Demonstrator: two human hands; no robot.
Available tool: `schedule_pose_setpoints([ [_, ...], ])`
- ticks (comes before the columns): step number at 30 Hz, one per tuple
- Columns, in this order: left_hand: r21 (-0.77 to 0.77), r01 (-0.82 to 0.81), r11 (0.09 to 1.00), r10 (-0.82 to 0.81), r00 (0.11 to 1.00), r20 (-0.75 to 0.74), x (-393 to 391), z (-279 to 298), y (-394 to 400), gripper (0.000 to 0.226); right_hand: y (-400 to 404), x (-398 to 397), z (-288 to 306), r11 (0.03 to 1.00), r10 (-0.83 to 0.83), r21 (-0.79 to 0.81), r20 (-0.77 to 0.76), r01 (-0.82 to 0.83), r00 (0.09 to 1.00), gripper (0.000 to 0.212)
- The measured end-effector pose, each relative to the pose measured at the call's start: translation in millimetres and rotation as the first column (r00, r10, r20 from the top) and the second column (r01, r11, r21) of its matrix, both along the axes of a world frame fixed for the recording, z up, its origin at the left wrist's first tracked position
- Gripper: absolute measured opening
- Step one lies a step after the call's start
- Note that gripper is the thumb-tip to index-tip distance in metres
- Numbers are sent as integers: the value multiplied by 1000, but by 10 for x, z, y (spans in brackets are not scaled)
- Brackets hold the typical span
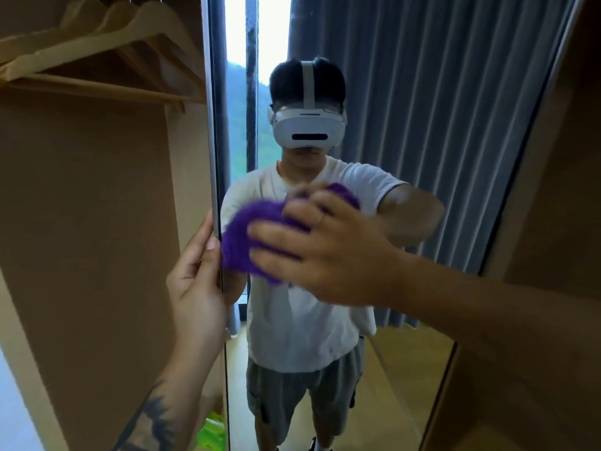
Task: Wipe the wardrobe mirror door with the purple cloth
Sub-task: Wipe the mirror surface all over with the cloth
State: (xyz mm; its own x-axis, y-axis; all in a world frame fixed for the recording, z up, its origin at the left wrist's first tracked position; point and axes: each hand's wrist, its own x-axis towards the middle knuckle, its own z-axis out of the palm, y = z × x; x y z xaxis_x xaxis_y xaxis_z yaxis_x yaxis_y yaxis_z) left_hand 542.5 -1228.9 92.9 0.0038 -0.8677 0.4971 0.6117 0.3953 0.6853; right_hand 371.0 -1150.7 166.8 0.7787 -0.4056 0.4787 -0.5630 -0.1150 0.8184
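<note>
The wardrobe mirror door (pixel 422 141) fills the middle of the view, standing open, and reflects a person in a white T-shirt and grey curtains. My right hand (pixel 325 249) presses a bunched purple cloth (pixel 247 232) flat against the glass at chest height, near the door's left edge; its fingers are spread over the cloth. My left hand (pixel 195 275) grips the door's thin left edge (pixel 217 157) just left of the cloth, thumb on the front, fingers wrapped behind.
Left of the door is the open wardrobe interior with brown panels and several wooden hangers (pixel 97 50) on a rail at the top. Something green (pixel 213 434) lies low in the wardrobe. A brown wardrobe panel (pixel 553 255) borders the mirror on the right.
</note>
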Motion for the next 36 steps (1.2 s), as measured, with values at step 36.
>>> schedule_pose_setpoints([
  [36,-59,-278,959,284,947,147,-62,-49,92,34,478,-855,-56,997,-57,-52,-75,53,996,35],
])
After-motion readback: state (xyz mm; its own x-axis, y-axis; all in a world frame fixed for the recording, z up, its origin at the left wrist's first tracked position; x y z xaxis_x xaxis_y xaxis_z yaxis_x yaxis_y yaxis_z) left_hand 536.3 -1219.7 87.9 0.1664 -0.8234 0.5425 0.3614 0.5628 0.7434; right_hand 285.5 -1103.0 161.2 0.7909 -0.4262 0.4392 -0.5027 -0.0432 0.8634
